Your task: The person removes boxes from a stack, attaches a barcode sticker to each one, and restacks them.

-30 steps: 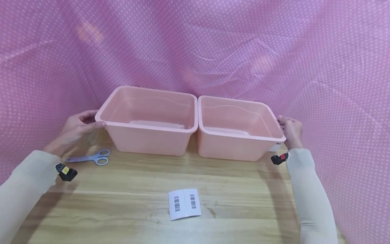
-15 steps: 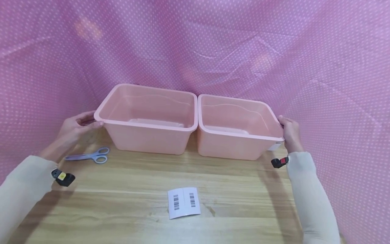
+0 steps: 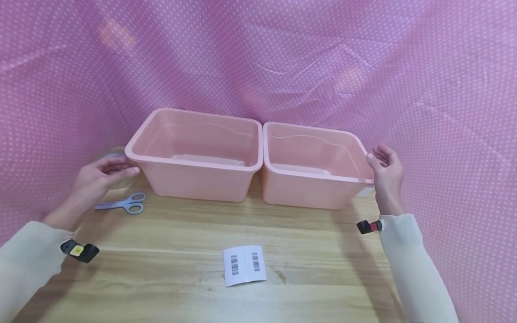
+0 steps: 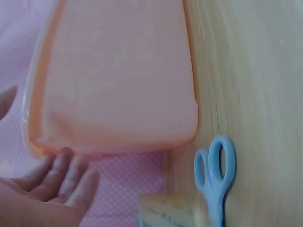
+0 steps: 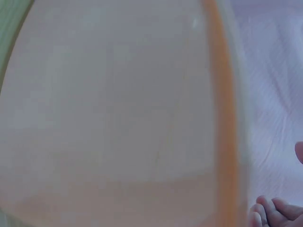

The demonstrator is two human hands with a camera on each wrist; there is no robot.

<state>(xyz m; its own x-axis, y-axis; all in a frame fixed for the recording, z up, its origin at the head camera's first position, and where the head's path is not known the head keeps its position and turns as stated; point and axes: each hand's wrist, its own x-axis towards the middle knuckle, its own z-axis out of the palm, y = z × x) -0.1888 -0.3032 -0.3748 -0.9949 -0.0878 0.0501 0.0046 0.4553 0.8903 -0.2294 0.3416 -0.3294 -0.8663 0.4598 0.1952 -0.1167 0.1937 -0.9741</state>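
Left hand (image 3: 97,178): fingers loose, gripping nothing, beside the outer end of the left pink rectangular plastic bin (image 3: 198,181). Right hand (image 3: 389,181): likewise, beside the right pink rectangular plastic bin (image 3: 303,190). Bins lie between hands, long axes crosswise

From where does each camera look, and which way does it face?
Head: worn there, facing forward and down at the left bin and right bin; left hand, right hand and sleeves show.
Left wrist: worn there, facing the left bin; left hand shows partly.
Right wrist: worn there, facing the right bin; right hand shows partly.
Head and left wrist share the scissors.
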